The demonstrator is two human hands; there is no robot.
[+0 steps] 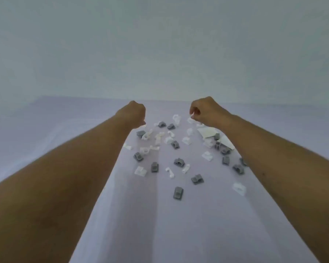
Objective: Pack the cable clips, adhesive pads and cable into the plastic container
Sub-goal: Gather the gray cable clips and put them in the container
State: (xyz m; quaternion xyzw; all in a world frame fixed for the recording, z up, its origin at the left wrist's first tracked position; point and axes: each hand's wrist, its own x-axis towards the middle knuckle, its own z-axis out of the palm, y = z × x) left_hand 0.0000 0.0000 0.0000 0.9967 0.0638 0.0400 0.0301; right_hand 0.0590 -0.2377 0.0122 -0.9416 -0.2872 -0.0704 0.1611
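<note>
Grey, white clips (178, 193) strewn on lilac cloth (141, 224), cream sheets (209, 132) by right hand (207, 112)

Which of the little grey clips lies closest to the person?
The lone grey clip lowest in the view, near the middle. It sits by itself, and all the other grey ones lie farther off.

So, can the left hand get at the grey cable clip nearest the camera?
Probably yes. That grey cable clip lies alone on the pale surface, nothing covering it; the left hand need only draw back. The right hand pinches a white clip.
</note>
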